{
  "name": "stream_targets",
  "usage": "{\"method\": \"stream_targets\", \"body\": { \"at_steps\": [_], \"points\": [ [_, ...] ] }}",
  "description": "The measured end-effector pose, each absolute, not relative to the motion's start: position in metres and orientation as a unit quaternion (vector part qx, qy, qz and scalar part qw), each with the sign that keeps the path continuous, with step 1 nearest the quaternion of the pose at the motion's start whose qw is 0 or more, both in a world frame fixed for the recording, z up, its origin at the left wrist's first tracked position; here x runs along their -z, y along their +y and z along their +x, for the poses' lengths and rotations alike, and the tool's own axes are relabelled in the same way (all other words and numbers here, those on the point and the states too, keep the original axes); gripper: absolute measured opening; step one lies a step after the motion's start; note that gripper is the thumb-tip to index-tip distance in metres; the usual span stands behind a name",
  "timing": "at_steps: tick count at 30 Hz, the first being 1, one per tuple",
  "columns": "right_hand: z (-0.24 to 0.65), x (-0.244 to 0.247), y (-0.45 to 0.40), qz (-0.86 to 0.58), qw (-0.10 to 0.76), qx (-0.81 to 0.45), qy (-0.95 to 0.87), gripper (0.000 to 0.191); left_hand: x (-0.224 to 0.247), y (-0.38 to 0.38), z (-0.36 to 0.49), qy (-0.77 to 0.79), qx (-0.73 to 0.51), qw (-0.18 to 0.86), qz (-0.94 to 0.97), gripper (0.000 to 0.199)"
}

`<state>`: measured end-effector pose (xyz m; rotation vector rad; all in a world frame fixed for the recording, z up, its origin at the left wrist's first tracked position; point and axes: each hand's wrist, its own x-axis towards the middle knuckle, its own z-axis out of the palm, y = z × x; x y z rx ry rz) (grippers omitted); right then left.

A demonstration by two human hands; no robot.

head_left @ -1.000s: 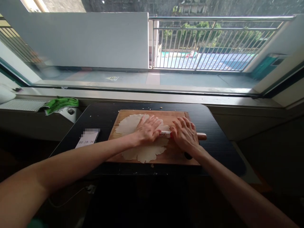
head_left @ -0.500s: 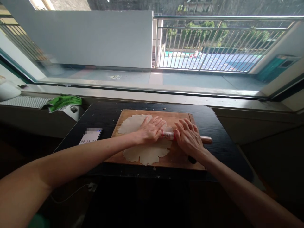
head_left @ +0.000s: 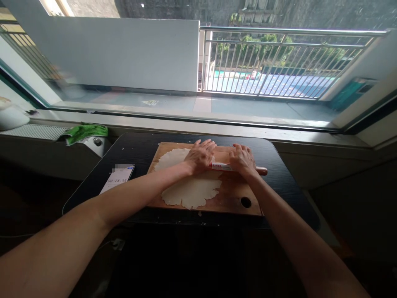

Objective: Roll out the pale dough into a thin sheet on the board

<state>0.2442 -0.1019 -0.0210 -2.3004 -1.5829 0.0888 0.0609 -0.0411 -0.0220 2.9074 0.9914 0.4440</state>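
A rolling pin (head_left: 221, 167) with a red and white label lies across a wide, flat sheet of dough (head_left: 192, 192) with ragged edges. My left hand (head_left: 201, 156) presses on the pin's left part, over the dough. Toward the pin's right end, my right hand (head_left: 242, 159) rests on it with the fingers curved over the top; the bare end sticks out beyond. Under the dough is a wooden board (head_left: 231, 198) with a dark oval hole at its near right corner. The pin's left end is hidden.
The board stands on a black table (head_left: 279, 198) dotted with small dough crumbs. A phone (head_left: 117, 180) showing a timer lies left of the board. Beyond the far left corner, a green cloth (head_left: 85, 133) hangs over a white appliance beside the window.
Both hands and the rolling pin have moved forward, toward the board's far edge. The hole in the board now shows fully. The view has shifted slightly.
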Motion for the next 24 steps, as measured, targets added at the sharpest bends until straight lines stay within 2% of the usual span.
{"method": "stream_targets", "body": {
  "at_steps": [4,11,20,24],
  "points": [
    [0.257,0.018,-0.112,-0.814,0.157,-0.061,-0.556,0.052,0.019,-0.044,0.059,0.341,-0.118,0.060,0.931,0.057],
    [0.270,0.036,-0.156,-0.784,0.141,0.066,-0.601,0.047,0.012,-0.065,0.054,0.383,0.004,0.154,0.911,0.055],
    [0.288,0.021,-0.092,-0.828,0.176,0.055,-0.529,0.049,0.006,-0.017,0.089,0.436,0.016,0.127,0.891,0.068],
    [0.278,0.033,-0.129,-0.787,0.168,0.060,-0.591,0.046,0.011,-0.040,0.069,0.371,0.001,0.102,0.923,0.063]
  ]
}}
